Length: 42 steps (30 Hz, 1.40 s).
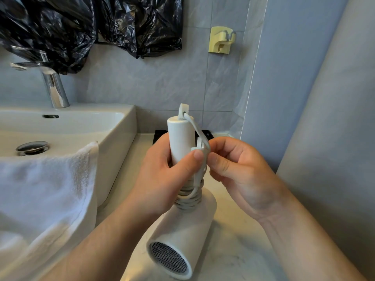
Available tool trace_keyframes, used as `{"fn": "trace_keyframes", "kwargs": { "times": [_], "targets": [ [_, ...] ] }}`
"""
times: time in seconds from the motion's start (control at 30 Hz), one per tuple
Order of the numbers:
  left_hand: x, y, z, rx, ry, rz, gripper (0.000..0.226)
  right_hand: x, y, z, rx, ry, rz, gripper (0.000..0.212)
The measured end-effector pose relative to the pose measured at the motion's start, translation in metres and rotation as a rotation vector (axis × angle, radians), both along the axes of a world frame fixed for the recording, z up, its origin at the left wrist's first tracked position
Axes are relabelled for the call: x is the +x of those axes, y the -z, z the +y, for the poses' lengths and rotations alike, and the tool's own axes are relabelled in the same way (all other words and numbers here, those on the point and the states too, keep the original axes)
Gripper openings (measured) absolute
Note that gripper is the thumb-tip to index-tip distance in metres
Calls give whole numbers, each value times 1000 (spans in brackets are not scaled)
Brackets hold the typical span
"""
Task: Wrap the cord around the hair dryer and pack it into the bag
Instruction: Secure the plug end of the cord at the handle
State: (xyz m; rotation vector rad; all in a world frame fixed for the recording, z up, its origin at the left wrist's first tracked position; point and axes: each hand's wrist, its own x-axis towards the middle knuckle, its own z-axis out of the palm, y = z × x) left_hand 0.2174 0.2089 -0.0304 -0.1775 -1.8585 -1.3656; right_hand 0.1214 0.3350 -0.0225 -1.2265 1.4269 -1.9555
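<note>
Now: dryer on counter, cord wound

Left of dryer: towel (46, 179) draped over sink (115, 126); tap (54, 88) behind. Left hand (160, 179): fingers curled round dryer (182, 226) handle, thumb pressing cord (187, 201) against it. Dryer: barrel down on counter (239, 252), handle upright, grille toward camera. Cord: coiled round handle base. Right of dryer: right hand (241, 175), thumb and forefinger pinching cord beside handle. Above right: hook (221, 39) on wall.

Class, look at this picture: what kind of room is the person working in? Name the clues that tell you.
Most likely a bathroom: a white sink with a chrome tap, a tiled wall behind it, and a towel draped over the sink's edge. The hair dryer fits too.
</note>
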Motion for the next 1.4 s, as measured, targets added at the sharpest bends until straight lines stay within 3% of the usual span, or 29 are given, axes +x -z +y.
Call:
{"fn": "trace_keyframes", "kwargs": {
  "times": [0.1, 0.27, 0.4, 0.57, 0.73, 0.93, 1.1, 1.17, 1.4],
  "targets": [
    [0, 0, 3, -7, 12, -17, 45, 2, 0, 0, -10, -53, -14, 28],
    [2, 0, 5, -3, 18, 5, 50, 5, 0, 1, -42, -23, -14, 7],
    [0, -1, 4, 53, 84, 1, 56, 9, 0, 1, -80, -3, 6, 13],
    [-1, -1, 3, 168, 214, -7, 41, 10, 2, 1, -116, -5, 74, 8],
    [1, -1, 2, 246, 250, -43, 41, 10, 2, 2, -112, 4, 118, 6],
    [2, -1, 4, 253, 239, -50, 37, 12, 0, 3, -110, 85, 175, 13],
    [3, -3, 9, 257, 268, -29, 15, 12, 0, 5, -101, 91, 191, 4],
    [4, -4, 10, 220, 272, -13, 11, 12, 0, 6, -105, 70, 172, 11],
    [5, -5, 11, 186, 251, 18, 40, 11, -3, 7, -154, -68, 28, 19]
  ]
}}
